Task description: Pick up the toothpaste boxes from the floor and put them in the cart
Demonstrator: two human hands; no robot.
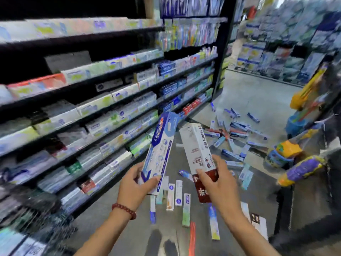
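Head view: both hands are raised in front of the shelves, each holding one toothpaste box. The left hand (136, 183) grips the lower end of a blue-and-white box (160, 146), fingers curled round its left edge and the thumb pressed on its front face; the box tilts up and to the right. A red bead bracelet (124, 209) sits on that wrist. The right hand (220, 183) holds the lower part of a white-and-red box (197, 156), thumb laid across its front and the other fingers wrapped behind it, where they are hidden. This box leans up and to the left, so the two top ends come near each other without touching.

Below the hands, a row of boxes (178, 193) lies on the grey floor (258, 93), mostly lengthwise and just beside one another, with an orange one (192, 237) nearer the camera. Beyond the hands, further along the floor, a loose pile of boxes (234, 133) lies scattered at all angles, a few strays apart from it near the foot of the shelves (92, 108). The shelves run along the left of the hands, packed with boxed goods, heavily blurred. To the right of the hands a dark cart (310, 204) edge shows, blurred, with yellow and purple packets (300, 169) above it; whether they rest in it I cannot tell.
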